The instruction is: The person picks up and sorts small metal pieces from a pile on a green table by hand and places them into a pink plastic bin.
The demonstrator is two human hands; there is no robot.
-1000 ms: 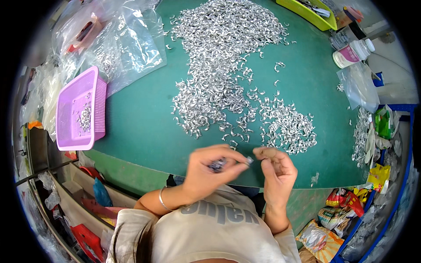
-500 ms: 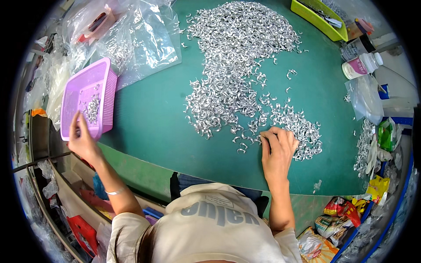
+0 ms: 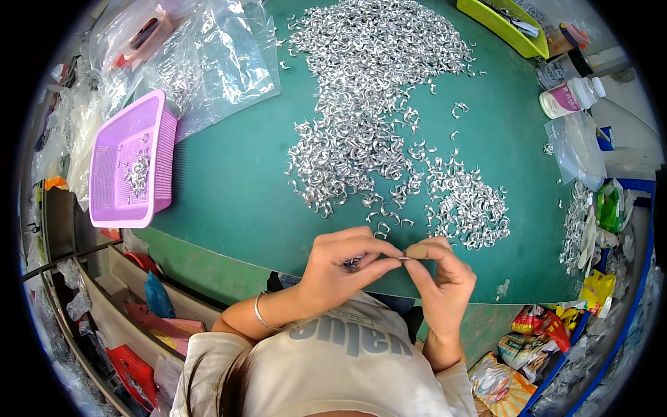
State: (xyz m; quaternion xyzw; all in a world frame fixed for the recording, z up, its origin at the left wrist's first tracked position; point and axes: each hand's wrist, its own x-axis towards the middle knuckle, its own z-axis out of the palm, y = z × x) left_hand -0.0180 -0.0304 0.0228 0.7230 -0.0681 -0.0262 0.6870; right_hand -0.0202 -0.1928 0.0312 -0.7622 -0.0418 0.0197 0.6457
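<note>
My left hand [image 3: 337, 267] and my right hand [image 3: 445, 278] meet fingertip to fingertip above the table's near edge. Between them they pinch one small silvery metal piece [image 3: 404, 258], mostly covered by the fingers. More shiny pieces [image 3: 353, 263] show inside the curled fingers of my left hand. Just beyond the hands lies a large heap of curved, crescent-shaped metal pieces [image 3: 361, 149] on the green table [image 3: 236, 187]. A smaller group of the same pieces [image 3: 472, 212] lies at its right. At the left edge, a tilted purple basket [image 3: 165, 160] holds some metal pieces [image 3: 139, 175].
Clear plastic bags [image 3: 233, 62] cover the far left corner. A yellow-green tray [image 3: 504, 28] stands far right, near a white bottle [image 3: 573, 97]. Another strip of metal pieces [image 3: 575, 229] runs along the right edge. Below, an open drawer [image 3: 104, 285] is at the left, and colourful packets [image 3: 521, 358] at the right.
My left hand has come from the purple basket across to the right hand. My right hand has drawn back from the pieces toward me, and both now pinch one metal piece.
</note>
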